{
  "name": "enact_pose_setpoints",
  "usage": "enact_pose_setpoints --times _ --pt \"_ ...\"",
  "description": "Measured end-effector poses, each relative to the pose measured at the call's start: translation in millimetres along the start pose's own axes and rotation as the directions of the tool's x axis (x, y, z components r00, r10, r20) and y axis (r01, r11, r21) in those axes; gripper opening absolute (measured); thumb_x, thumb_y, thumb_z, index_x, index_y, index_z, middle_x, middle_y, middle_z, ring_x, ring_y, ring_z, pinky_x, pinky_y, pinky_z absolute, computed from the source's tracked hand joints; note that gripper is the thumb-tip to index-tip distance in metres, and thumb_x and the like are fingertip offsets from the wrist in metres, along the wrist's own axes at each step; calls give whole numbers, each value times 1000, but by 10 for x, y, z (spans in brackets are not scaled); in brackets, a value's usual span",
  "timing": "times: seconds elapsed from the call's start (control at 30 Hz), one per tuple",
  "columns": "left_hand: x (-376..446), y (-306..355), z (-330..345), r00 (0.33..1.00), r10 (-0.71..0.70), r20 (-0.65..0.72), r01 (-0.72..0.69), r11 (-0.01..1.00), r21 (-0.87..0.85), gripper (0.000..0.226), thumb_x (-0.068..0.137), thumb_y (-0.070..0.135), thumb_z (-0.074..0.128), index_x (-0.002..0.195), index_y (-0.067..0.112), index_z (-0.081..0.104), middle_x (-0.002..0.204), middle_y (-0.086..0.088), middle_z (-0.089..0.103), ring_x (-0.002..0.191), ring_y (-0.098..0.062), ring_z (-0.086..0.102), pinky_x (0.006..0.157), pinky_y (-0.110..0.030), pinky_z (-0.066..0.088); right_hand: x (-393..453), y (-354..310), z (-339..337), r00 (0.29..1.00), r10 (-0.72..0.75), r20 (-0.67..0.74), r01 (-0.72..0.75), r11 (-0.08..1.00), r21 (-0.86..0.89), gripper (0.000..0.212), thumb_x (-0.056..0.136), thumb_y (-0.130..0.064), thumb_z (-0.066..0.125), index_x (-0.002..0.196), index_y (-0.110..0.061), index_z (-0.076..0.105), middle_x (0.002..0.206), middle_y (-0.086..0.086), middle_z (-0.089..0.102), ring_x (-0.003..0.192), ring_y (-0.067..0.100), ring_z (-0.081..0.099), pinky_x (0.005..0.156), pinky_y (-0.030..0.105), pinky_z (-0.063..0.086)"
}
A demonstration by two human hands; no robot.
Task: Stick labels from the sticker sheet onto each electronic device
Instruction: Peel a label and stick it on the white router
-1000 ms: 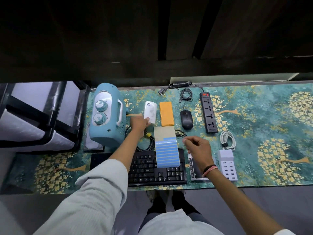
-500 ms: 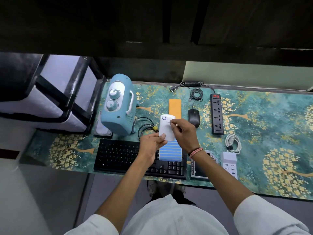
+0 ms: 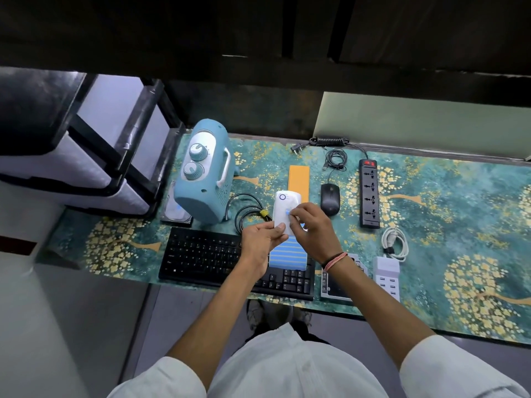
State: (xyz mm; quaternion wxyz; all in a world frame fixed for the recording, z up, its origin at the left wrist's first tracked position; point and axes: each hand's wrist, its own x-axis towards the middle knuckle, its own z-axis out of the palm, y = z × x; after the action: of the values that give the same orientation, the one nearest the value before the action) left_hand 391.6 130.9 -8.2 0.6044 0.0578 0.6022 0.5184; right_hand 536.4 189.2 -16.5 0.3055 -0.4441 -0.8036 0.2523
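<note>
My left hand (image 3: pixel 263 239) grips the lower end of a white power bank (image 3: pixel 284 206) and holds it above the table. My right hand (image 3: pixel 311 228) pinches a small blue label (image 3: pixel 288 213) against the power bank's face. The sticker sheet (image 3: pixel 288 255), with blue striped labels, lies on the right part of a black keyboard (image 3: pixel 207 255), partly under my hands. Around them lie an orange power bank (image 3: pixel 298 179), a black mouse (image 3: pixel 330 198), a black power strip (image 3: pixel 369 193), a white USB charger (image 3: pixel 388 275) and a blue speaker (image 3: pixel 204 173).
A hard drive (image 3: pixel 176 211) sits under the speaker's left edge. A coiled black cable (image 3: pixel 248 212) lies by the keyboard, a white cable (image 3: pixel 395 242) by the charger, a drive caddy (image 3: pixel 339 282) beside the keyboard. A black shelf frame (image 3: pixel 123 145) stands at the left. The table's front edge is near my body.
My left hand lifted the white power bank off the table and brought it nearer. My right hand came over with a label and now presses it on the power bank.
</note>
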Motion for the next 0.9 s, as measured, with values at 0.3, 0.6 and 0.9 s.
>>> enact_pose_setpoints --times 0.3,0.6,0.9 --pt "-14 -29 -17 1000 5 21 -6 999 37 37 87 0 76 119 -15 65 114 -27 72 83 -24 74 82 -30 62 -3 28 -33 998 -30 61 34 998 -51 9 93 -11 64 92 -4 70 89 10 61 79 26 55 68 40 48" --pt "-32 -28 -85 1000 12 20 -13 998 58 24 87 -1 74 108 -12 71 100 -19 77 80 -21 73 75 -24 60 49 -38 -17 971 228 68 -235 963 132 12 91 -17 68 98 -8 70 94 5 63 78 18 58 70 31 51" --pt "-24 -66 -156 999 28 28 -31 995 92 18 89 0 73 106 -9 74 103 -19 77 84 -22 74 72 -22 59 88 -36 18 719 633 286 -694 639 331 58 75 -34 87 116 -18 50 94 2 61 85 22 64 74 46 58"
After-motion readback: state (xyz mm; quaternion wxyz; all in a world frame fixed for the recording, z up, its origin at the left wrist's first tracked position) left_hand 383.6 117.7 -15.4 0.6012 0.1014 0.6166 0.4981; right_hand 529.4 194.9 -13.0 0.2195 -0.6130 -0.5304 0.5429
